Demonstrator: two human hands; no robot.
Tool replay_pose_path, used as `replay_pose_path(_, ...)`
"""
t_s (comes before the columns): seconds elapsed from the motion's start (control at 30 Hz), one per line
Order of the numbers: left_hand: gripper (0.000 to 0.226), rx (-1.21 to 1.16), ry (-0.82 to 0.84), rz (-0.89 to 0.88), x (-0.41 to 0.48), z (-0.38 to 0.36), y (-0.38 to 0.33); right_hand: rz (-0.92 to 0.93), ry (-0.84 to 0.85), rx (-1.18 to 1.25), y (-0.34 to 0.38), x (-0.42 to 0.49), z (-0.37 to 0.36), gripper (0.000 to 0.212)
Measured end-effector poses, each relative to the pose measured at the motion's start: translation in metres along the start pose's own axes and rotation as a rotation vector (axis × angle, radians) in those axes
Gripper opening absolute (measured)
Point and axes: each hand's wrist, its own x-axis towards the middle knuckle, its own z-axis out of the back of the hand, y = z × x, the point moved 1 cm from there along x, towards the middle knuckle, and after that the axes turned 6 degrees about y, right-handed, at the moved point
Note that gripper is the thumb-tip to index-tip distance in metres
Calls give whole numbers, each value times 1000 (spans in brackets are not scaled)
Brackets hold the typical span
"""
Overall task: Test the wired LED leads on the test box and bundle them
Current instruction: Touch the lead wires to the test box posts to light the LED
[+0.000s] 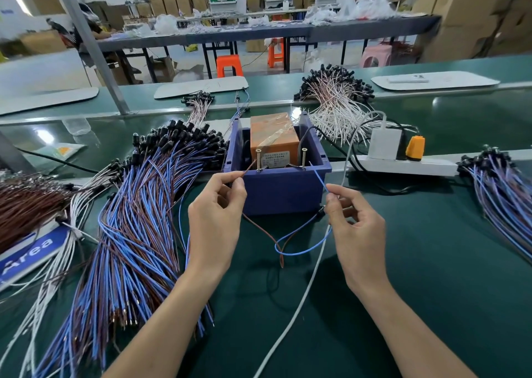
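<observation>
The blue test box [283, 189] holds an orange taped block [273, 136] with two upright screws, the left screw [258, 159] and the right screw [303, 156], at its front rim. My left hand [216, 216] pinches the brown lead [250, 167], whose bare tip sits just left of the left screw. My right hand [355, 228] pinches the blue lead [318, 176], its tip a little right of the right screw. Both wires loop down onto the green mat and cross. A big pile of blue-and-brown LED leads [135, 219] lies to the left.
A white power strip [403, 166] with a white adapter and an orange plug lies right of the box; a white cable [299, 300] runs between my arms. More lead piles sit at far right [503, 193], behind the box [336, 101] and at far left [26, 202].
</observation>
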Motion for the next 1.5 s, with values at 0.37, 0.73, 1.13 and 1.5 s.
replay_pose_path(0.37, 13, 26, 4, -15, -1, -2, -4, 34, 31, 11, 0, 1, -4, 22)
replay_pose_path(0.73, 12, 34, 15, -14, -2, -1, -8, 38, 72, -20, 1, -3, -4, 20)
replay_pose_path(1.13, 12, 39, 18, -11, -3, -1, -8, 45, 101, -18, 3, -4, -5, 24)
replay_pose_path(1.5, 12, 36, 28, -23, -3, -1, -5, 50, 100, -23, 3, -9, -6, 18)
